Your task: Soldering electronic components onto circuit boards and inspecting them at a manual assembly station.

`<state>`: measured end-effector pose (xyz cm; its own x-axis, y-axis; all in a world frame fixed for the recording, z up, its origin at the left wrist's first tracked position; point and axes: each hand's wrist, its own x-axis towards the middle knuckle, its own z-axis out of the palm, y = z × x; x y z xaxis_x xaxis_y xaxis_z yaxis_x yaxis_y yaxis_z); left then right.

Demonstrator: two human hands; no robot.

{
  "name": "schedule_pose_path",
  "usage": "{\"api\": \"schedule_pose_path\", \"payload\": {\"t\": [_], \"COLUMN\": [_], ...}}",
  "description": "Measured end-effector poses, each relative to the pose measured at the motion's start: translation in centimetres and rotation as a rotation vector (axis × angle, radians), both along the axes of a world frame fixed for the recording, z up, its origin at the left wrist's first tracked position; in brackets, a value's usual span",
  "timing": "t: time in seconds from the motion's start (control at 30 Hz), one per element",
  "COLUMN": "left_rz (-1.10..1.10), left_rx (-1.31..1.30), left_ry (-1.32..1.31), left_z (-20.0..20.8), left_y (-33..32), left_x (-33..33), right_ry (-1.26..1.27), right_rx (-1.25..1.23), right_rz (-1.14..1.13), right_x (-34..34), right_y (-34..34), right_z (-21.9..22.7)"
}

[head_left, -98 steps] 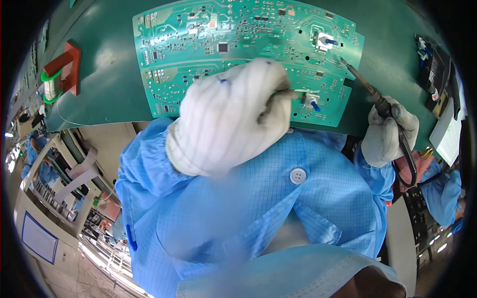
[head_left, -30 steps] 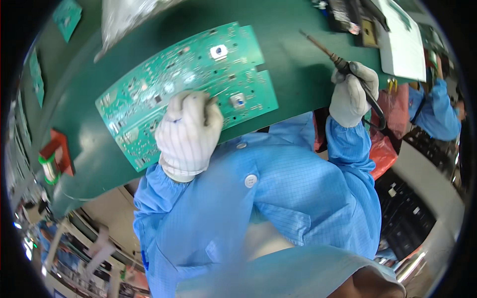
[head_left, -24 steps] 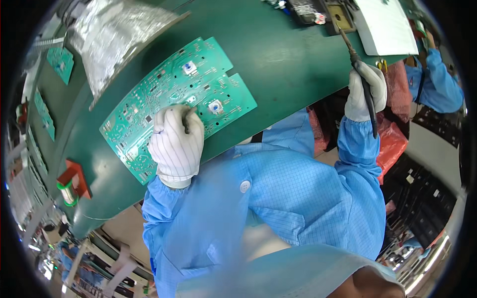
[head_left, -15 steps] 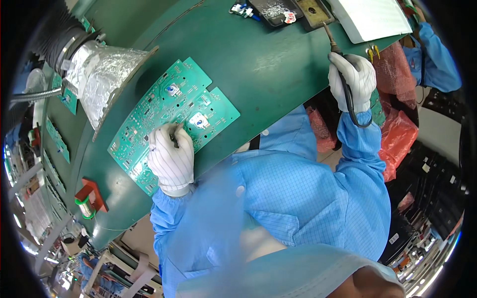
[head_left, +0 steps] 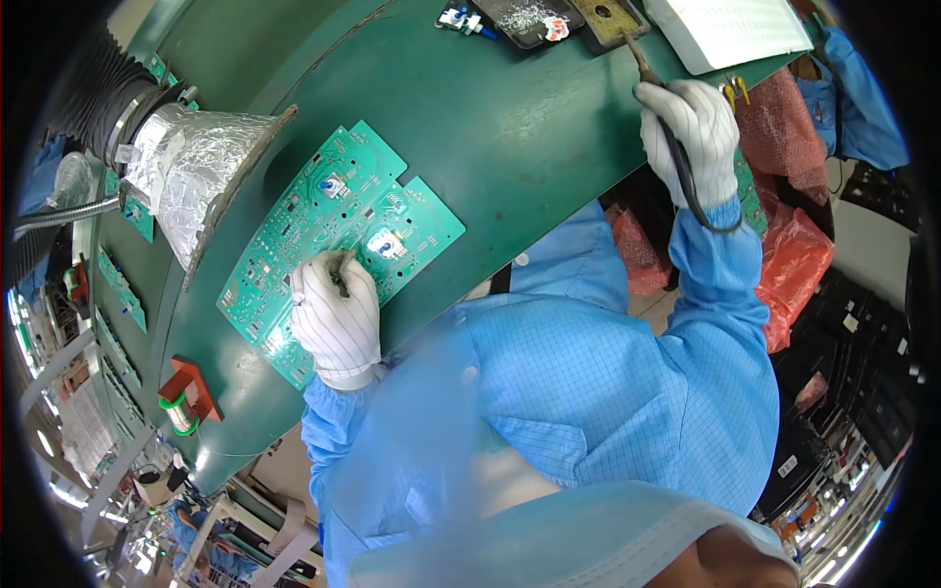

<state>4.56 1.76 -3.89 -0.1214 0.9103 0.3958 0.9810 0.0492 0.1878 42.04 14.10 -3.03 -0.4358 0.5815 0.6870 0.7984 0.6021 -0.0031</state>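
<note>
My right hand [head_left: 691, 137], in a white striped glove, is closed round a soldering iron [head_left: 643, 64] with a black cord. The iron's tip meets the edge of a dark tray [head_left: 591, 31] at the table's far side; whether it touches is hard to tell. On the green table lies a large green circuit board [head_left: 294, 250], tilted across the left half, with two white knob-like parts with blue centres. My left hand [head_left: 335, 323], gloved alike, rests on the board's near edge. Its fingers are drawn together round something small and dark, which they mostly hide.
A foil-wrapped hood [head_left: 201, 162] on a black hose hangs left of the board. Nearer me stands a solder wire spool [head_left: 180, 416] by a red holder. Beyond are a black tray of metal bits [head_left: 524, 18] and a white box [head_left: 725, 34]. Another person's blue sleeve [head_left: 858, 108] shows at right.
My right hand and the soldering iron have shifted slightly up and left, the tip still by the dark tray. My left hand remains on the board. The whole view has shifted a little.
</note>
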Motion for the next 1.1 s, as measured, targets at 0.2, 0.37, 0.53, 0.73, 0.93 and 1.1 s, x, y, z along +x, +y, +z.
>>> {"api": "schedule_pose_path", "payload": {"t": [0.2,0.37,0.53,0.73,0.93,1.1], "left_rz": [-0.018,-0.001,-0.018,-0.020,-0.010,-0.007], "left_rx": [0.030,0.018,0.030,0.040,0.017,0.014], "left_ry": [0.007,-0.016,0.015,0.022,0.023,0.012], "left_z": [0.1,0.0,-0.1,-0.1,0.0,0.0], "left_y": [0.0,0.0,0.0,0.1,0.0,0.0], "left_x": [0.0,-0.1,-0.2,-0.2,0.0,0.0], "right_ry": [0.897,1.441,1.569,1.662,1.719,0.867], "right_rx": [-0.303,-0.404,-0.456,-0.550,-0.624,-0.329], "right_rz": [0.119,-0.003,0.149,0.260,0.313,0.001], "right_x": [0.5,0.8,0.5,0.0,-0.4,-0.5], "right_y": [-0.4,-1.3,-1.9,-2.5,-2.7,-2.8], "right_z": [-0.8,-2.4,-2.1,-1.7,-1.9,-0.9]}}
